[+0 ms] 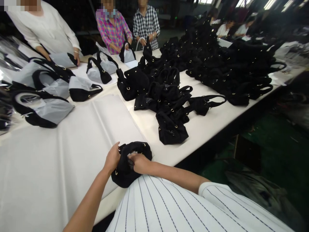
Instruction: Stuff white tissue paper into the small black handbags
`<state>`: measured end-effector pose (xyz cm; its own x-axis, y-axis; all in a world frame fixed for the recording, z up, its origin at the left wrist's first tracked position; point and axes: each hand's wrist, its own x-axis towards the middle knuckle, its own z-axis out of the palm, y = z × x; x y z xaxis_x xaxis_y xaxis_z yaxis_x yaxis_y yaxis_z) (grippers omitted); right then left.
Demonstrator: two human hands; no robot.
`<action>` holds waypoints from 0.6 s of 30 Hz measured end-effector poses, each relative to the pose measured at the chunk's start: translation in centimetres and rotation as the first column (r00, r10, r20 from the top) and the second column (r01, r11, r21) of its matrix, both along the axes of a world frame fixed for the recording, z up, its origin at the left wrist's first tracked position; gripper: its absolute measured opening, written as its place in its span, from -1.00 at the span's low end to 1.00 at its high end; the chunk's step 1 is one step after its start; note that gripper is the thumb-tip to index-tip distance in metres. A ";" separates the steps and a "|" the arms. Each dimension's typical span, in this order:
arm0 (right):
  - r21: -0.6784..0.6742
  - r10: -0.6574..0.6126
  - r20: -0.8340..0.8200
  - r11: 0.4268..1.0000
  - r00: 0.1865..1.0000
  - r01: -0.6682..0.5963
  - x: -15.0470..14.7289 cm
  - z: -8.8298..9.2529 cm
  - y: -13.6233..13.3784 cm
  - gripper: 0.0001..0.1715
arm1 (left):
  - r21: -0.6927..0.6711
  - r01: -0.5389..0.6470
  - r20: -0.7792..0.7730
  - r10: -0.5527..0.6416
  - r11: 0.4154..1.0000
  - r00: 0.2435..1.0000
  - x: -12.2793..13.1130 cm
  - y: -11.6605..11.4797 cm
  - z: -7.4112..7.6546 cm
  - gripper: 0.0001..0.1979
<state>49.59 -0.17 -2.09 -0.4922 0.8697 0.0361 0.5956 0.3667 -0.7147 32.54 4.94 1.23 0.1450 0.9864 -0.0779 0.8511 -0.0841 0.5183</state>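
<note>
- Grasping black bag [125, 177] with left grip [114, 157].
- Reaching inside with right grip [140, 163]; cannot tell if clenched.
- Seemingly done with wrapped bags [54, 112], not bare heap [166, 91].

The left arm [89, 196] comes in from 7 o'clock and points up toward 1 o'clock. Its hand [112, 158] is bent in a grip, with one fingertip sticking up. The right arm [177, 175] lies across, pointing close to 9 o'clock. The right hand [140, 163] is curled, near the left hand on its 3 o'clock side. Some fingers are hidden.
</note>
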 end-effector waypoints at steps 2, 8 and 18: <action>0.047 -0.018 0.088 0.999 0.996 0.014 -1.2 -1.4 0.3 -0.54 | 0.104 0.104 -0.068 -0.097 0.989 0.993 0.5 -0.8 0.4 -0.72; 0.088 -0.088 0.140 0.993 0.986 0.076 -1.9 -4.0 0.6 -0.83 | 0.320 0.351 -0.219 -0.292 0.880 0.931 1.8 -3.6 0.1 -0.76; 0.184 -0.070 0.053 0.981 0.996 0.060 -0.7 -4.0 -0.5 -0.63 | 0.037 -0.038 -0.357 0.049 0.999 0.933 2.0 -4.9 -0.2 -0.79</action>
